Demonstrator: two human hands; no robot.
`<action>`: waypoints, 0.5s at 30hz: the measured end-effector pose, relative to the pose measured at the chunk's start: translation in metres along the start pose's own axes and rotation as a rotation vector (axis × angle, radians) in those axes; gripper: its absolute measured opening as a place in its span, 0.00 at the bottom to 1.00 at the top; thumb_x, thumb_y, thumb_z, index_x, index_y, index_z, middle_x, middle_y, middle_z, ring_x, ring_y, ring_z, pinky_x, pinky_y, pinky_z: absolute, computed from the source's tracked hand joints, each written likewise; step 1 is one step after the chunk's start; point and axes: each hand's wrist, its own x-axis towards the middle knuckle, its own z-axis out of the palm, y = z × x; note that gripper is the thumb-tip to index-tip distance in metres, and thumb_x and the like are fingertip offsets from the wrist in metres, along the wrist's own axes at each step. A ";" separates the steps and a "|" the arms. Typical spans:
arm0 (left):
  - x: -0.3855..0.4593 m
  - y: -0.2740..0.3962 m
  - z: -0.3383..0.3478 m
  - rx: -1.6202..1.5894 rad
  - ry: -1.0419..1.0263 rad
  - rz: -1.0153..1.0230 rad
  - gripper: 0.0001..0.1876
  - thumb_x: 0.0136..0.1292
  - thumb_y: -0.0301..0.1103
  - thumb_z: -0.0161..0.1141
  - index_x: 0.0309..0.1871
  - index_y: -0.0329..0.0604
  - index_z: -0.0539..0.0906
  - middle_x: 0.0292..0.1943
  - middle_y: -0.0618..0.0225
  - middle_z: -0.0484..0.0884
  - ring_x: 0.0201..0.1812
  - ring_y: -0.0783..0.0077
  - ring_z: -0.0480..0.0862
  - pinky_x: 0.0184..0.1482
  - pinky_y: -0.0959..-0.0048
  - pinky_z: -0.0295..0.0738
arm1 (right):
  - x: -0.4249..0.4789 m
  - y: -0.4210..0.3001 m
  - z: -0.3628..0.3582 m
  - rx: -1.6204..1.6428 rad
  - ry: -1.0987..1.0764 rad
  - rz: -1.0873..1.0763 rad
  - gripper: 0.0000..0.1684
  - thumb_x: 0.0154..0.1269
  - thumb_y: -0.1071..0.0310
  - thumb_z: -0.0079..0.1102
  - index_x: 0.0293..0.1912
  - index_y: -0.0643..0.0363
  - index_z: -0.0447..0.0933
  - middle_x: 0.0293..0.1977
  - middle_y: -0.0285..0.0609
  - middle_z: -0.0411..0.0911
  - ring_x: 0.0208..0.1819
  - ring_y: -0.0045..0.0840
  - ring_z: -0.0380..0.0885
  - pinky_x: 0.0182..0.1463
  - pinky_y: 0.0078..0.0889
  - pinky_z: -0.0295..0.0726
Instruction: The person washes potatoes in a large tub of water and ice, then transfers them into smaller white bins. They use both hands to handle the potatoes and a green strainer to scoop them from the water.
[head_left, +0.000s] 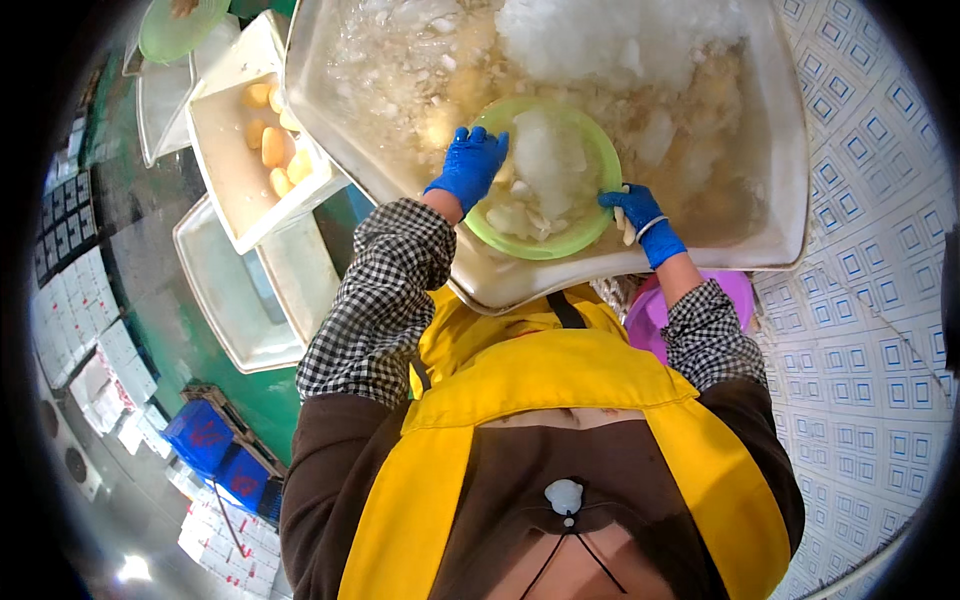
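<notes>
A round light-green plastic basin (551, 244) sits low in the cloudy water of a large white tub (720, 257). Chunks of ice (551, 161) and water lie inside it. My left hand (472, 166), in a blue glove, is at the basin's left side with its fingers bent; whether it grips the rim is hard to tell. With a blue glove and a pale band at the wrist, my right hand (641, 221) holds the basin's right rim. A pale, finger-like piece (624, 225) shows beside that hand; what it is stays unclear.
White crushed ice (592, 37) floats at the tub's far side. Left of the tub, a white box (225, 176) holds several yellow-orange lumps (274, 146), above another white bin (232, 300). A purple basin (731, 292) stands under the near right edge. A tiled wall (862, 300) is at right.
</notes>
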 end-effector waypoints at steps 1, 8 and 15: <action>0.000 0.001 -0.008 -0.007 0.005 0.002 0.37 0.40 0.35 0.65 0.59 0.47 0.68 0.41 0.63 0.75 0.48 0.61 0.71 0.52 0.59 0.61 | -0.006 -0.001 0.002 0.014 -0.003 -0.023 0.14 0.48 0.64 0.64 0.16 0.61 0.72 0.08 0.40 0.69 0.08 0.25 0.66 0.13 0.26 0.63; -0.008 -0.003 -0.072 -0.092 -0.056 -0.074 0.37 0.32 0.35 0.71 0.53 0.46 0.73 0.44 0.62 0.76 0.51 0.57 0.71 0.57 0.57 0.61 | -0.011 -0.015 0.008 -0.075 -0.101 -0.071 0.15 0.50 0.62 0.66 0.25 0.64 0.75 0.12 0.42 0.73 0.12 0.24 0.70 0.18 0.25 0.69; -0.030 -0.014 -0.110 -1.623 0.285 -0.396 0.44 0.32 0.26 0.75 0.60 0.42 0.66 0.52 0.63 0.74 0.53 0.62 0.74 0.53 0.66 0.73 | 0.037 0.000 0.026 0.064 0.384 -0.618 0.46 0.46 0.63 0.71 0.61 0.66 0.58 0.45 0.53 0.74 0.43 0.30 0.75 0.48 0.29 0.74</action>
